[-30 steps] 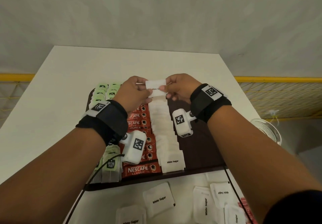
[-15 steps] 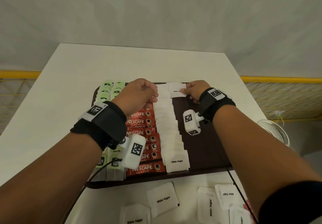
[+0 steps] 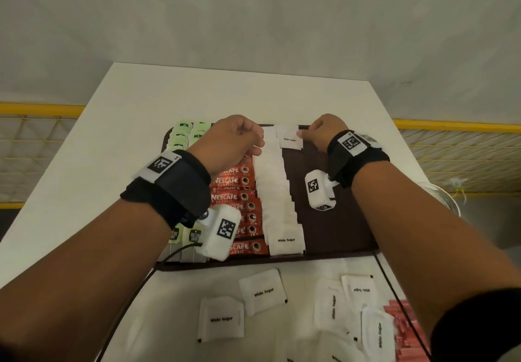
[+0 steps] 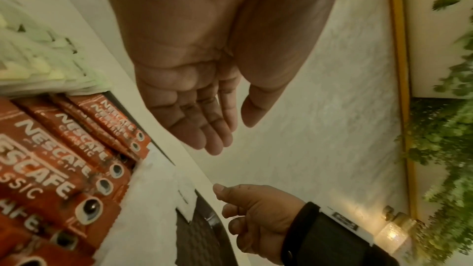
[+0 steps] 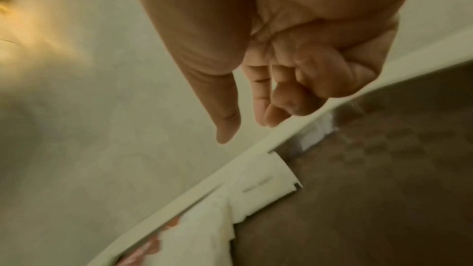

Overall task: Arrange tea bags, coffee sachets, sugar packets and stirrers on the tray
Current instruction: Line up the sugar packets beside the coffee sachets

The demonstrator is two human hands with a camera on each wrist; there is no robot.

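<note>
A dark brown tray (image 3: 338,234) holds columns of green tea bags (image 3: 183,133), red Nescafe coffee sachets (image 3: 234,181) and overlapping white sugar packets (image 3: 279,192). One more sugar packet (image 3: 290,139) lies flat at the tray's far end, just right of that column; the right wrist view shows it too (image 5: 261,185). My right hand (image 3: 307,136) sits at its right edge, fingers loosely curled with nothing between them (image 5: 245,124). My left hand (image 3: 253,147) hovers over the far coffee sachets, relaxed and empty (image 4: 217,132).
Several loose sugar packets (image 3: 263,291) lie on the white table (image 3: 112,164) in front of the tray. A pile of pink sticks (image 3: 406,330) is at the near right. A white wire object (image 3: 439,198) stands beyond the table's right edge. The tray's right half is bare.
A second ago both hands held the sugar packet above the column. The right hand took it to the tray's far end and laid it down; the left hand let go.
</note>
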